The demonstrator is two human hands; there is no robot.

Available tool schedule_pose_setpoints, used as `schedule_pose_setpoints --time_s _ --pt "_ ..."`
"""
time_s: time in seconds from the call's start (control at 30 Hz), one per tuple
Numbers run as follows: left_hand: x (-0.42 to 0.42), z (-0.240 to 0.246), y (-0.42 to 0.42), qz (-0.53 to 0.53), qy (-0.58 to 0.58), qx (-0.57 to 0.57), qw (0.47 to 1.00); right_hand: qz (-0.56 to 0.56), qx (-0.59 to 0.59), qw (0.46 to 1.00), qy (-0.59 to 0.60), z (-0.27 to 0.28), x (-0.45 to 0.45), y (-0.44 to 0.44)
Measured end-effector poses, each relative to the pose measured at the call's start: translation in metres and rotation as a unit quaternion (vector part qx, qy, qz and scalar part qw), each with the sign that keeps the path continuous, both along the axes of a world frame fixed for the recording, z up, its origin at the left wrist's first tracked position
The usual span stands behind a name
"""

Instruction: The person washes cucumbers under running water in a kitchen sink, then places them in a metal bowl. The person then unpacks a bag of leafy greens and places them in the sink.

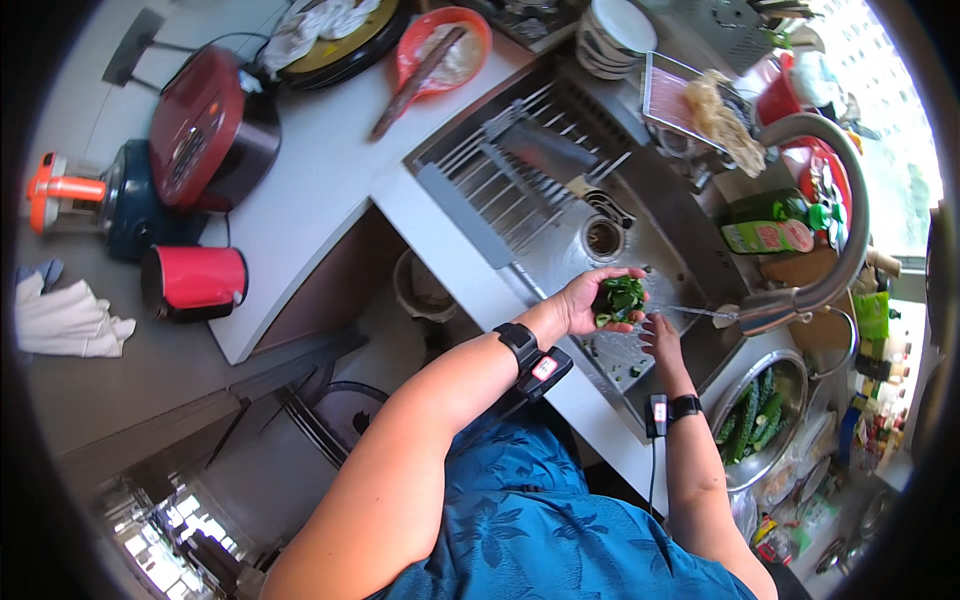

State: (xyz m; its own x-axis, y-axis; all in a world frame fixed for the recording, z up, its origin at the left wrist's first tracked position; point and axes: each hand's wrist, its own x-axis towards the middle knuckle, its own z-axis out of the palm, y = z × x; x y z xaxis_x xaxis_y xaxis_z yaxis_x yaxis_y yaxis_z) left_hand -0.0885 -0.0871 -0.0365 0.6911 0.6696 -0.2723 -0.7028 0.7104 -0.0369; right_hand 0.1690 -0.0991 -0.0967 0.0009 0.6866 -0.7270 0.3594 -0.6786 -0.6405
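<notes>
My left hand (589, 304) cups a clump of dark green peelings or leaves (621, 298) above the stainless steel sink (667, 225). Close beside it, my right hand (664, 341) holds nothing, its fingers spread under a thin stream of water from the faucet (772, 309). Below both hands, green scraps (635, 371) lie scattered on the wet sink floor. The round drain (603, 237) shows just beyond my left hand. To the right, a steel bowl (796, 420) holds several green cucumbers (757, 416).
A drying rack (465, 217) spans the sink's far left part, with a cleaver (544, 146) on it. Dish soap bottles (769, 236) stand behind the faucet. An orange colander (480, 56), a red rice cooker (199, 127) and a red kettle (195, 277) occupy the left counter.
</notes>
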Motion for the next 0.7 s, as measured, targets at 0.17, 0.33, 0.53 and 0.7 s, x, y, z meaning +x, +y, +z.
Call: schedule_pose_setpoints --time_s 0.17,0.33,0.53,0.7 --pt "-0.06 0.022 -0.032 0.041 -0.02 0.019 0.999 0.012 -0.039 0.998 0.046 0.016 -0.034 -0.007" --pt "-0.157 0.043 -0.086 0.087 0.022 0.024 0.996 0.046 -0.063 0.996 0.048 0.005 -0.053 -0.01" --pt "-0.271 0.025 -0.142 0.149 0.175 -0.027 0.973 0.065 -0.058 0.996 0.024 -0.004 -0.071 -0.003" --pt "-0.324 -0.073 -0.168 0.151 0.312 -0.103 0.932 0.089 -0.061 0.994 -0.01 0.0 -0.085 0.002"
